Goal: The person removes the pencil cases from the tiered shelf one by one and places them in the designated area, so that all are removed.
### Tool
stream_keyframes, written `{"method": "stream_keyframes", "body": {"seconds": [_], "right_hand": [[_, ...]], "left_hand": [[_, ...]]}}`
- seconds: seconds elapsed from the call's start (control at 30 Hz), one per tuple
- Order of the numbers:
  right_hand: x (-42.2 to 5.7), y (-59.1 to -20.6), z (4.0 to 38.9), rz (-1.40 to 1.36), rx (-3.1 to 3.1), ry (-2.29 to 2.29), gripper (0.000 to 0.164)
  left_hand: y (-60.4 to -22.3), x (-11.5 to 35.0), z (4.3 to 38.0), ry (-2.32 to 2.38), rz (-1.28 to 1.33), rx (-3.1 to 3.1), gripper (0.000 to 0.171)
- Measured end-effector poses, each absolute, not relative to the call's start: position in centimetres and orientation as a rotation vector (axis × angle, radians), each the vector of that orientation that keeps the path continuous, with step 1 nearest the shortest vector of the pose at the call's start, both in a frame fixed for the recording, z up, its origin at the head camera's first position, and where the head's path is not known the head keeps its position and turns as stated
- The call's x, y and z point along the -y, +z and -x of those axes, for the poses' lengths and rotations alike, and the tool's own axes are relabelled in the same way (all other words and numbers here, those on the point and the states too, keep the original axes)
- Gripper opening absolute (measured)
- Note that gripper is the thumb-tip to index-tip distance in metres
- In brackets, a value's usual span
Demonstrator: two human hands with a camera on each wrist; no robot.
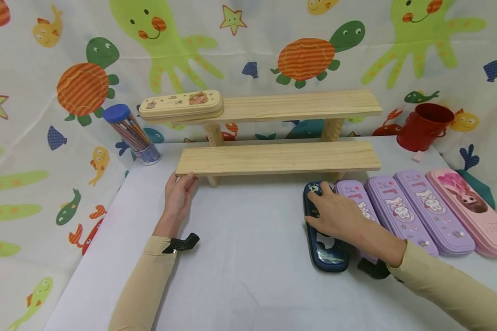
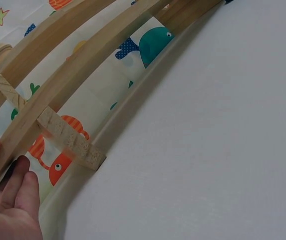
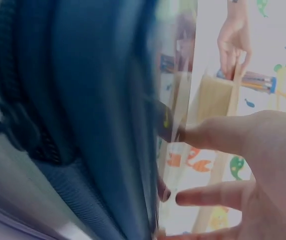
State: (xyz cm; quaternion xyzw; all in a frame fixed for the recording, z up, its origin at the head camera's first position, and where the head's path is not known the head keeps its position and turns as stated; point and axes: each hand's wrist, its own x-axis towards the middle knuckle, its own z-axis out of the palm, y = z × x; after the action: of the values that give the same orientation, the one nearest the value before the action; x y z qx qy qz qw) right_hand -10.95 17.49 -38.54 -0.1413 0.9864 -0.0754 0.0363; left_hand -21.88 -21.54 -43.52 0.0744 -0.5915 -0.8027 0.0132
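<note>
At the left end of the two-tier wooden shelf [image 1: 279,158], my left hand [image 1: 179,197] pinches the lower board, thumb on top and fingers beneath. In the left wrist view that hand [image 2: 15,200] shows the same hold at the board's edge. My right hand [image 1: 341,216] is over a dark blue pencil case [image 1: 329,255] lying on the table, fingers spread. Seen from the right wrist, the fingertips are right at the glossy top of the case [image 3: 98,100], whose zipper shows along its side. A cream pencil case [image 1: 182,106] lies on the upper board's left end.
Beside the blue case lie several purple pencil cases [image 1: 435,211] and a pink one [image 1: 472,211]. A red bucket [image 1: 424,126] stands at the back right, a small pink block [image 1: 418,156] before it. A blue-lidded tube of pencils [image 1: 132,135] stands back left. A patterned curtain [image 1: 248,46] hangs behind.
</note>
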Motion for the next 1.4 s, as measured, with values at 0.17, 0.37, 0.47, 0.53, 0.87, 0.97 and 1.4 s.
{"method": "stream_keyframes", "body": {"seconds": [0.17,0.37,0.47,0.53,0.87,0.97,1.4], "right_hand": [[-17.5,-38.5,11.5,0.536,-3.134,-0.135,0.057],[-17.0,-38.3,12.7,0.659,-3.194,-0.173,0.055],[-16.4,-37.8,13.7,0.734,-3.188,-0.248,0.053],[-15.8,-37.2,14.5,0.785,-3.181,-0.300,0.052],[-11.5,-33.9,19.1,1.006,-3.185,-0.428,0.050],[-10.0,-32.8,20.4,1.082,-3.170,-0.455,0.049],[-4.1,-29.1,26.2,1.226,-3.129,-0.549,0.052]], "left_hand": [[-43.6,21.6,21.9,-2.521,-0.242,1.821,0.061],[-43.5,21.6,22.1,-2.511,-0.227,1.836,0.062],[-43.6,21.6,22.1,-2.520,-0.232,1.822,0.061],[-43.7,21.6,22.2,-2.532,-0.240,1.805,0.061],[-43.9,21.5,22.2,-2.556,-0.215,1.766,0.061],[-43.9,21.5,22.2,-2.550,-0.227,1.768,0.060],[-43.4,21.5,22.0,-2.529,-0.238,1.775,0.060]]}}
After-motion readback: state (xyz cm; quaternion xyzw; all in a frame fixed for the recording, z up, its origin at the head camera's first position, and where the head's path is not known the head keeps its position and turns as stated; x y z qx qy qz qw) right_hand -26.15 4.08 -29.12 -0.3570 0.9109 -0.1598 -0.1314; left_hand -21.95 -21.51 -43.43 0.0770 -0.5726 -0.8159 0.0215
